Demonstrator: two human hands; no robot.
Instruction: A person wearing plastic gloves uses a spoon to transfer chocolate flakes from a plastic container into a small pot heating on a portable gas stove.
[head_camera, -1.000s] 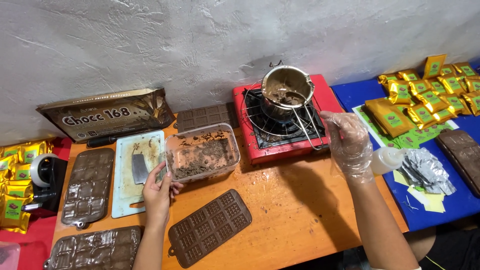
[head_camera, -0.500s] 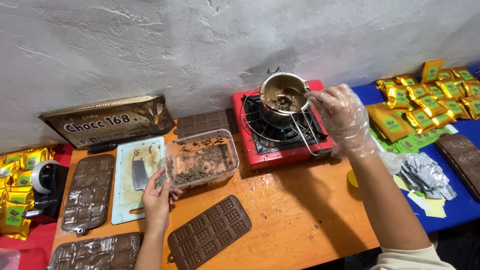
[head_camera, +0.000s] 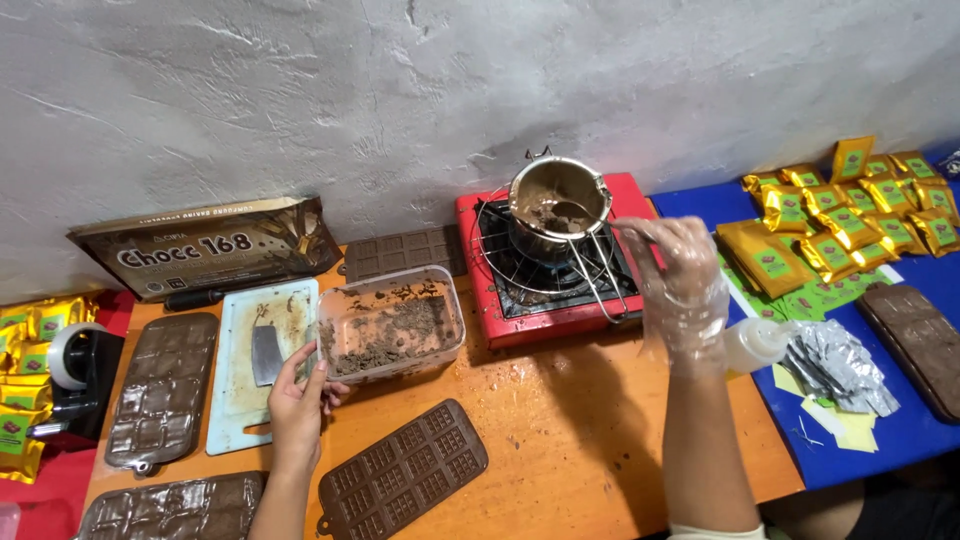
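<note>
Meanwhile, gloved right hand pinches the steel melting pot's wire handle; left hand's fingers grip the clear plastic tub; tipping could spill chocolate onto the red stove.

We are curling our bare left hand against the clear plastic tub, while extending our gloved right hand, fingers pinching, beyond it.

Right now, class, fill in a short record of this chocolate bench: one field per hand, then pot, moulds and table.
Left hand: bare, grips the near edge of the clear tub of chocolate crumbs
Right hand: gloved, at the wire handle of the metal pot
Pot: on the red stove, brown inside
Mould: empty, near table edge
Table: orange, crumb-strewn
</note>
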